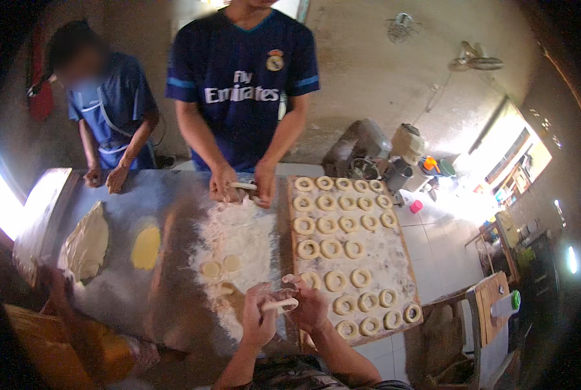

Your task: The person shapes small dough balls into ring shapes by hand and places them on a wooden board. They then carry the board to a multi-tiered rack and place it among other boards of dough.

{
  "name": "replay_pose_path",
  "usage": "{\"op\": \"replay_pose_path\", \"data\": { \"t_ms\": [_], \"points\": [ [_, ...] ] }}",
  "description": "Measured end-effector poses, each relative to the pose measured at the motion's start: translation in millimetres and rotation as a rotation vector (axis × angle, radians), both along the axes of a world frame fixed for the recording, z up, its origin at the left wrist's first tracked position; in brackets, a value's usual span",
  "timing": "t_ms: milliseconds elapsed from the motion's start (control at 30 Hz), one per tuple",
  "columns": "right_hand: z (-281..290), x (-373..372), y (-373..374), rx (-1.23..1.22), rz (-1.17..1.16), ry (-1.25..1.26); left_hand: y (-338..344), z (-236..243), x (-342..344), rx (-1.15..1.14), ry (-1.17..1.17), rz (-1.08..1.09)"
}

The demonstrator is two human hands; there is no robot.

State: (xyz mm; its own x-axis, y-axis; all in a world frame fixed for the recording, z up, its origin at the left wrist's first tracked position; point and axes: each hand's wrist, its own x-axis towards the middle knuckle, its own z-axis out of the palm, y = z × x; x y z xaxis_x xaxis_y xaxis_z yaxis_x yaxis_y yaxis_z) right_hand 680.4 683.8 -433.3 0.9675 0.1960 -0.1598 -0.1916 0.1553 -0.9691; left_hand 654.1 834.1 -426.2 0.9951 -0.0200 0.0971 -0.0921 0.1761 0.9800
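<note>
Grey table point(125, 195) with a floured board point(385, 255) of dough rings point(327, 281) along its right side.
Beyond the board stands a dark bucket point(400, 174), its contents too dim to make out; the left hand point(259, 317) and right hand point(309, 304) hang near the table's close edge, fingers pinching opposite ends of a pale dough piece point(279, 304) between flour and board; a green-capped bottle point(502, 305) sits far right, contents unclear. The fingers partly cover the dough piece, so whether it closes into a ring cannot be told; the right hand lies close to one partly hidden ring.
</note>
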Motion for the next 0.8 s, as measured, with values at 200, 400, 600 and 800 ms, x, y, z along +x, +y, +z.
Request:
{"op": "replay_pose_path", "data": {
  "t_ms": [200, 400, 600, 800],
  "points": [
    [38, -12, -61, -0.06, -0.04, -0.178, -76, 18, 12, 0.017, -0.228, 0.069],
    [50, -40, -138, -0.415, -0.021, -0.172, -163, 23, 1, 0.509, -0.232, 0.005],
    [42, -71, -219, 0.092, -0.346, -0.262, -251, 37, -11, 0.521, -0.156, -0.158],
    [26, -90, -282, 0.613, -0.531, -0.065, -318, 47, -19, 0.587, -0.228, -0.287]
  ]
}}
